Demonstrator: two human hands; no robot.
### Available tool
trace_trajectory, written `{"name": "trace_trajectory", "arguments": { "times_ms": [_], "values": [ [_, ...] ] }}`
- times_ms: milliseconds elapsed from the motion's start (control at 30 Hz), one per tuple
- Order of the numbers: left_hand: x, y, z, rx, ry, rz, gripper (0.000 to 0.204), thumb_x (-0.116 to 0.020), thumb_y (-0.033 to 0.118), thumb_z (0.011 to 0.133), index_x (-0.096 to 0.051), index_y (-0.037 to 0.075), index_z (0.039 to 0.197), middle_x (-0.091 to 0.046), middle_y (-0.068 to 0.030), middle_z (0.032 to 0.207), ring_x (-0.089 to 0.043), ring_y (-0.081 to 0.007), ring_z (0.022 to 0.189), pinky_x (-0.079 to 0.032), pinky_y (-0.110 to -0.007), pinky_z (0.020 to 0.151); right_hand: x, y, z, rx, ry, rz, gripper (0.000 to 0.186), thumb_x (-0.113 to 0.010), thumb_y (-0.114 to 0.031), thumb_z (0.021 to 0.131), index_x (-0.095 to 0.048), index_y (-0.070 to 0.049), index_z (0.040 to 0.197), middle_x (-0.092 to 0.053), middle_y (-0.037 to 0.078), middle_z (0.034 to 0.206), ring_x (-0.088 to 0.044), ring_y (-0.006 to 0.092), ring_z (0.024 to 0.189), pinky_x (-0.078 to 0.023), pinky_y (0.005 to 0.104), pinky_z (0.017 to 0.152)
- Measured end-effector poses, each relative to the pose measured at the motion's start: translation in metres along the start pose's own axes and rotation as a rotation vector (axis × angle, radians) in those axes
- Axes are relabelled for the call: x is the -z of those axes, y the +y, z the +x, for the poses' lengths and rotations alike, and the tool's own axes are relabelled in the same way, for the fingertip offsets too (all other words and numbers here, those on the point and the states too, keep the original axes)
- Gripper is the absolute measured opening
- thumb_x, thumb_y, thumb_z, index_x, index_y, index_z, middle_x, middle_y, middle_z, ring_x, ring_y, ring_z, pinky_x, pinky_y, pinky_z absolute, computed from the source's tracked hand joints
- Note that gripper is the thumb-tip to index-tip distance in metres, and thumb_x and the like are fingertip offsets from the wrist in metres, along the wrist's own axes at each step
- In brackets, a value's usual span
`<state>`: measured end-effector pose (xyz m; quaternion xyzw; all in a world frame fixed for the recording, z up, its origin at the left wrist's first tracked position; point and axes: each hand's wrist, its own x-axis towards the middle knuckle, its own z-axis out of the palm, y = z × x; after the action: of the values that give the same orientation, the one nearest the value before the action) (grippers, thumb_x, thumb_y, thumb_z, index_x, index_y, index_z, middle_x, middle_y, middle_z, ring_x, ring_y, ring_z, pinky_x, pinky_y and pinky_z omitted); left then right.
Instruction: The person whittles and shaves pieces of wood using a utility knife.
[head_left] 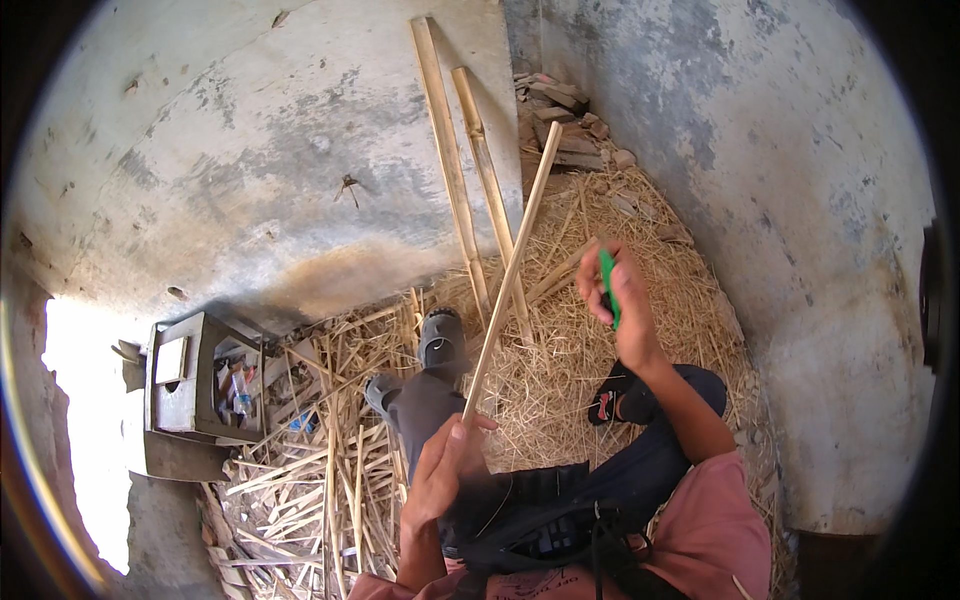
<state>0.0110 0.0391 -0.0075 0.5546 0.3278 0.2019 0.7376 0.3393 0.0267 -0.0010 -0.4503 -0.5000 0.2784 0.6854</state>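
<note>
My left hand (443,470) is wrapped round the lower end of a long, pale bamboo stick (513,265), close to my lap. The stick slants up and away to the right, its far end in the air. To the right of it, my right hand (632,305) is closed on a small green-handled tool (609,285), raised apart from the stick. Motion blurs the fingers there, and the tool's working end cannot be made out.
Two split bamboo poles (447,160) lean on the wall ahead. Cut bamboo strips (300,490) lie heaped at left, shavings (560,380) cover the floor around my feet. A boxy metal cabinet (185,410) stands far left. Bricks (560,115) are piled in the corner.
</note>
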Motion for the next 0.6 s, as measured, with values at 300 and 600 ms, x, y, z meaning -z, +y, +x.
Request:
{"name": "trace_trajectory", "arguments": {
  "times_ms": [300, 600],
  "values": [
    [-0.02, 0.021, -0.005, -0.206, 0.208, 0.27, 0.028, -0.043, 0.023, 0.117, -0.057, -0.001, 0.118, -0.06, -0.0064, 0.084, -0.055, -0.0132, 0.078, -0.046, -0.034, 0.071, -0.061, -0.016, -0.039, 0.406, -0.382, -0.632, 0.028, -0.076, -0.033, 0.099, -0.071, -0.009, 0.11, -0.073, 0.007, 0.09, -0.073, 0.0253, 0.072, -0.056, 0.038, 0.061],
    [-0.045, 0.034, -0.004, -0.246, 0.351, 0.679, 0.016, -0.051, 0.013, 0.111, -0.05, -0.002, 0.116, -0.061, -0.0302, 0.078, -0.063, -0.0532, 0.073, -0.047, -0.055, 0.064, -0.07, -0.018, -0.043, 0.522, -0.353, -0.628, 0.033, -0.082, -0.04, 0.093, -0.073, -0.009, 0.102, -0.071, 0.005, 0.079, -0.07, 0.0235, 0.062, -0.053, 0.0348, 0.053]
  ]
}}
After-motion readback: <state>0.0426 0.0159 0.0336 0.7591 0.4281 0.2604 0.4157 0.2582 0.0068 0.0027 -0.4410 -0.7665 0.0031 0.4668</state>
